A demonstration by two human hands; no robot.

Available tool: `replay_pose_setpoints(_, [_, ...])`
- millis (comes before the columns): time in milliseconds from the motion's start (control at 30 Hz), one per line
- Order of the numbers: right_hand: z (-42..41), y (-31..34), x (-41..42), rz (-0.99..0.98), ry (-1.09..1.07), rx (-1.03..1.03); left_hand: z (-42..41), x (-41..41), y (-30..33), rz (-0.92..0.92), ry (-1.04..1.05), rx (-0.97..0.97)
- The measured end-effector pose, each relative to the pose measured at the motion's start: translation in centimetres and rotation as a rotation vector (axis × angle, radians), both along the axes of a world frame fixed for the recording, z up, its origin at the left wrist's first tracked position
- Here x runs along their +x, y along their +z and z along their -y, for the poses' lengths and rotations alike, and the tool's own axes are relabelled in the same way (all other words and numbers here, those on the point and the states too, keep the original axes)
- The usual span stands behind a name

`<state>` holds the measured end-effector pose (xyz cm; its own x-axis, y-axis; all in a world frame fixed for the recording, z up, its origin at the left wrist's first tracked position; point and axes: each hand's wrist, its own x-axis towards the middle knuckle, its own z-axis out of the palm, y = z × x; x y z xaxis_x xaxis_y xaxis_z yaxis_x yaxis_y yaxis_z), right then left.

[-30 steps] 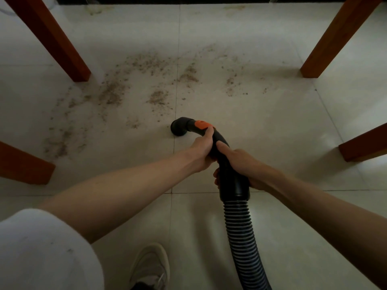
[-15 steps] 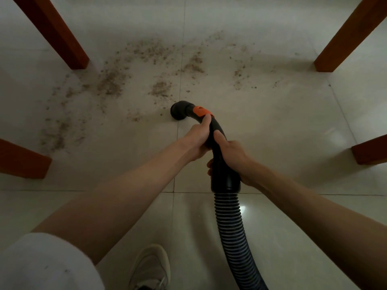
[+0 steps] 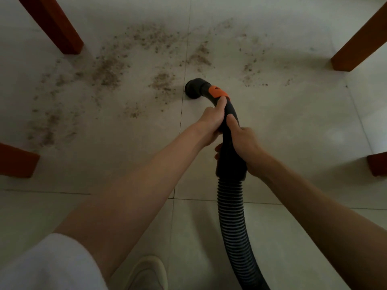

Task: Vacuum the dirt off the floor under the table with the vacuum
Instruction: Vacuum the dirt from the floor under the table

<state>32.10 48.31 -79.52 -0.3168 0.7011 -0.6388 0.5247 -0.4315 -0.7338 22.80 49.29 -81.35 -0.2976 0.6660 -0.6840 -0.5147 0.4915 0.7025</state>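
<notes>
I am standing over the pale tiled floor [image 3: 282, 126], four wooden table legs [image 3: 56, 26] showing at the frame's edges. Dirt [image 3: 109, 70] is lying scattered across the upper left and centre. The vacuum [image 3: 228, 130] hose is running up from bottom centre, its nozzle just right of the nearest dirt. My left hand [image 3: 211, 120] and right hand [image 3: 245, 143] are both gripping it.

Both arms reach forward and down, bare from the elbow, a white sleeve [image 3: 50, 266] on the left upper arm. The left hand [image 3: 211, 122] grips the vacuum nozzle [image 3: 227, 126] farther forward, thumb laid up along it. The right hand [image 3: 244, 145] wraps it just behind, thumb on top, fingers curled underneath.
</notes>
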Motion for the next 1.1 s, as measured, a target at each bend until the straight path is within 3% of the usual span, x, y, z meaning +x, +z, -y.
replay_pose_setpoints(333, [-2.3, -0.3, -2.4, -0.007, -0.02, 0.012, -3.2, -2.3, -1.0, -0.068, 0.02, -0.019])
replay_pose_setpoints(767, [-0.2, 2.0, -1.4, -0.135, 0.09, -0.206, 1.1, -2.8, -0.9, 0.158, 0.123, 0.041])
replay_pose_setpoints(1100, [4.0, 1.8, -2.3, -0.043, 0.077, -0.095, 5.6, -3.9, -1.3, 0.072, 0.026, -0.043])
